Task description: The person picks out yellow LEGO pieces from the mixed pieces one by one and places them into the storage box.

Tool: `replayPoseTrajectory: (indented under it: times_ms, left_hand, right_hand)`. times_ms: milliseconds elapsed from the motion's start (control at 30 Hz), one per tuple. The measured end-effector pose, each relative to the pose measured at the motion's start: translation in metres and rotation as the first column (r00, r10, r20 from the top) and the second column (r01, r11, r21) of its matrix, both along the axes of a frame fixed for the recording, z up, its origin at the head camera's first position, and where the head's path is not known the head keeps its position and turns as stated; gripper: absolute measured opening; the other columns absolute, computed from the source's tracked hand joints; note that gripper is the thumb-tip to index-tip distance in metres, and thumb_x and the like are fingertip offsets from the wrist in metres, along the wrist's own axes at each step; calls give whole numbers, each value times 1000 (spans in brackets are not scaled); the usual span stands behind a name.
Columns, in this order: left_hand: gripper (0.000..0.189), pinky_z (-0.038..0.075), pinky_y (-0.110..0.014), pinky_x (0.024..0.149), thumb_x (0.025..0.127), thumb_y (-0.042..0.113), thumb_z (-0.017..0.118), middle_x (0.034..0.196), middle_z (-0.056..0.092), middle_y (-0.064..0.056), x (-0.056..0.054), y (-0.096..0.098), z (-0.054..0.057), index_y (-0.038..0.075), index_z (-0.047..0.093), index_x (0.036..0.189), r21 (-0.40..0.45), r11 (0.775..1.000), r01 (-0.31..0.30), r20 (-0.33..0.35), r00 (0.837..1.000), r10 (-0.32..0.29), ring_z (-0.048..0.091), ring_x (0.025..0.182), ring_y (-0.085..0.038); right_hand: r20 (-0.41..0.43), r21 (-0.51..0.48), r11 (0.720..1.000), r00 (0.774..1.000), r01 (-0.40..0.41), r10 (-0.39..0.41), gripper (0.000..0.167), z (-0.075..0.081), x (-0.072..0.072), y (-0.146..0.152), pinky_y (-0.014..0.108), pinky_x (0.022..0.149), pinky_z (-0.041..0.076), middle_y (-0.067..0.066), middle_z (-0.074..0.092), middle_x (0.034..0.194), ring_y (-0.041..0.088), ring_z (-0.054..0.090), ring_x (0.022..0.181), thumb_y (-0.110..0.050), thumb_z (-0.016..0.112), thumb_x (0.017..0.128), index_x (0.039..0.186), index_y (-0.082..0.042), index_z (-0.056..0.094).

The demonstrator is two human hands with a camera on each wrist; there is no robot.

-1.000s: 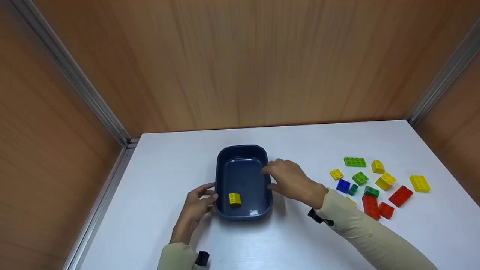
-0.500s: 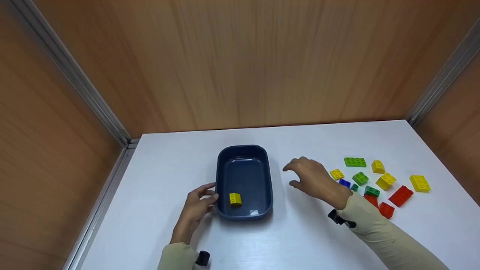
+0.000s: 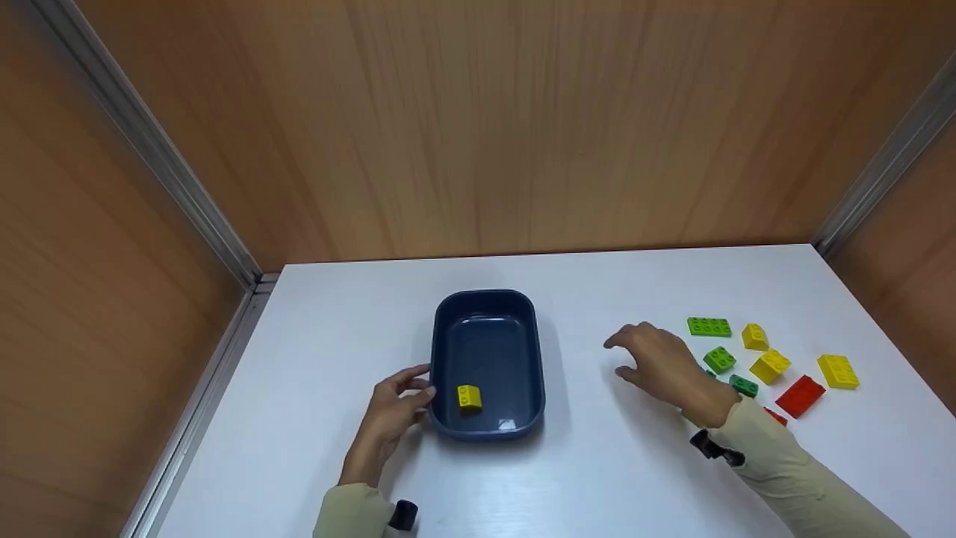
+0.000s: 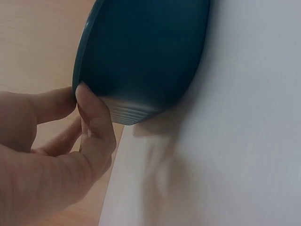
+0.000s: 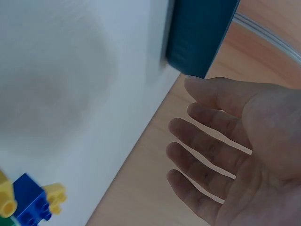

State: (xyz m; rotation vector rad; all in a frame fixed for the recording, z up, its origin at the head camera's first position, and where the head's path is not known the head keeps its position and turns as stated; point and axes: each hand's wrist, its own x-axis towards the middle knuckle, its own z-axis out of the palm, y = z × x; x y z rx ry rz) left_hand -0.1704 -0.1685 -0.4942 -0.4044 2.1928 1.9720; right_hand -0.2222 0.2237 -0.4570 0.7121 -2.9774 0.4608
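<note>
A dark blue rectangular dish (image 3: 489, 340) stands near the middle of the white table, with one yellow toy brick (image 3: 469, 398) inside at its lower left. At the dish's left wall, my left hand (image 3: 392, 411) pinches the rim between thumb and finger, as the left wrist view also shows. My right hand (image 3: 661, 366) hovers between the dish and the scattered bricks, fingers spread and holding nothing. Beneath or behind it some bricks are hidden in the head view; the right wrist view shows a blue brick (image 5: 30, 197) and parts of yellow ones there.
On the table's right lie loose bricks: a flat light green one (image 3: 709, 326), a red one (image 3: 801, 397), a large yellow one (image 3: 838, 371) and several others. A wooden panel (image 3: 523, 134) rises behind the table (image 3: 336, 314), with more panels at both sides.
My right hand has moved from the dish's right rim rightward toward the loose bricks, covering some of them. The left hand, the dish and the yellow brick inside stay put.
</note>
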Motion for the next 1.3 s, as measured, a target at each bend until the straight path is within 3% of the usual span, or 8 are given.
replayPoseTrajectory:
  times_ms: [400, 800, 1300]
  left_hand:
    - [46, 55, -37, 79, 101, 4, 68, 120, 60, -15, 1, -1, -1, 0, 60, 146, 0, 1000, -1, 4, 1000, 1, 61, 89, -20]
    - [46, 55, -37, 78, 101, 2, 68, 121, 60, -16, 2, -1, 0, -1, 60, 145, 14, 1000, 0, -9, 1000, 0, 61, 88, -20]
    - [46, 55, -39, 80, 101, 1, 67, 121, 60, -16, 0, 0, 0, -1, 59, 146, 11, 1000, 2, -2, 1000, -2, 61, 90, -21]
  right_hand:
    - [55, -17, 996, 994, 92, -91, 39, -13, -6, 36, 55, 96, 57, 21, 72, 125, 40, 67, 113, 0, 86, 86, 123, 1, 75]
    - [97, -6, 986, 981, 168, -167, 43, -23, -7, 50, 60, 101, 53, 26, 67, 132, 44, 64, 118, 0, 83, 88, 129, 3, 70]
    - [105, 21, 974, 969, 224, -225, 42, -26, -11, 60, 59, 97, 55, 30, 67, 127, 39, 65, 106, 1, 78, 90, 130, 9, 67]
